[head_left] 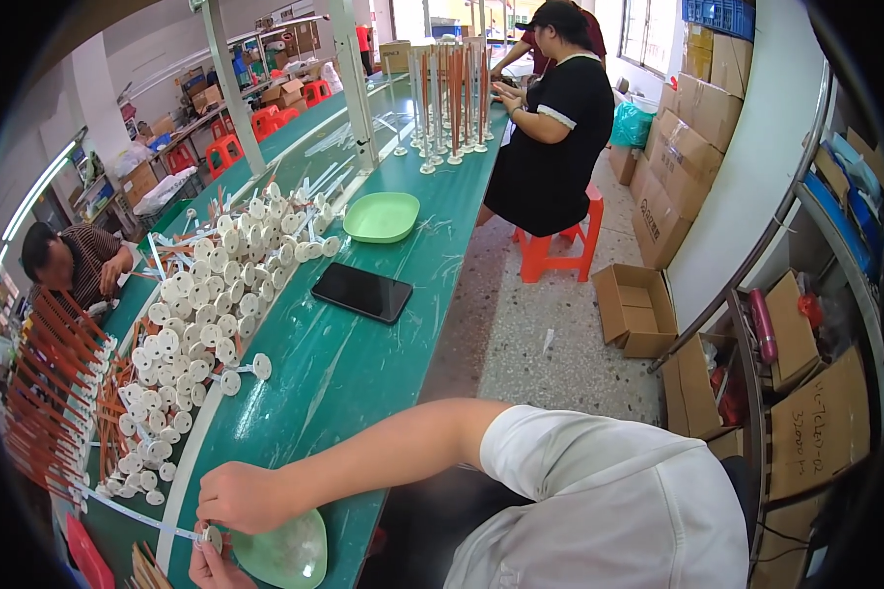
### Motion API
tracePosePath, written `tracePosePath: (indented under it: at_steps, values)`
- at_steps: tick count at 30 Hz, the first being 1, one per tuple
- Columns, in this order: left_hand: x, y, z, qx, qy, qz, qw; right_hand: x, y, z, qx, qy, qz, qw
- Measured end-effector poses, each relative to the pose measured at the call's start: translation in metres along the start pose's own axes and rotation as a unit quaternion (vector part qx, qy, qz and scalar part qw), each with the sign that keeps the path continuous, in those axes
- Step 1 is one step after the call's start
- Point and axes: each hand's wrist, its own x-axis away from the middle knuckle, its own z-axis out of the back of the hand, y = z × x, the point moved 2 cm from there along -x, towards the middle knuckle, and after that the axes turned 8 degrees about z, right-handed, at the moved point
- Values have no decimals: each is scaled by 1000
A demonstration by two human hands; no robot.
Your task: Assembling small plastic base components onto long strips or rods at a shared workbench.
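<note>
right hand [241, 496]: comes in from 3 o'clock across the green bench [363, 373], fingers curled down and closed on the near end of a thin white rod [133, 512], right by its disc.
left hand [211, 567]: only partly in view at 6 o'clock, fingertips pinched on the small white disc [209, 536] from below.
rod axis: long axis runs from the disc out toward 9–10 o'clock, nearly flat over the bench; far end free, near the orange sticks.
which hand is nearer: both touch the disc end; right hand sits above it, left hand below. The free length lies at 9 o'clock from both grips.
green dish, near [285, 552]: just beside the disc at 3–4 o'clock, touching or nearly touching the left hand; can't tell which.
parts pile [201, 314]: white disc-and-rod pieces mixed with orange sticks, at 11–12 o'clock from the hands, well apart.
phone [361, 292]: dark, lying flat at 1 o'clock, mid-bench.
green dish, far [381, 216]: beyond the phone, 12–1 o'clock.
others: a seated person [550, 118] at the far end of the bench, another at the bench to the left.
</note>
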Motion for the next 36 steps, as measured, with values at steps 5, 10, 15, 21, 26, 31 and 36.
tracePosePath:
  at_steps: [5, 10, 15, 21, 26, 31, 36]
  values:
    - [0, 1, 4, -12, -1, -11, 1000, -2, -2, 0, 34, 12, 28, 999]
    - [-5, -7, 9, 32, -4, -6, 999, -4, -5, 6, 49, 33, 32, 998]
    - [-8, -7, 9, 88, -56, -16, 994, -2, -4, 5, 63, 26, 47, 997]
    - [-5, -5, 6, 76, -13, -9, 997, -2, -4, 2, 79, 20, 52, 995]
    - [-5, -5, 7, 78, -10, -9, 997, 0, -3, 2, 84, 14, 55, 995]
    - [-5, -4, 6, 79, -22, -16, 996, 1, -4, 0, 102, 9, 68, 992]
    - [-5, -4, 8, 51, -15, -19, 998, 3, -3, 1, 110, -13, 77, 991]
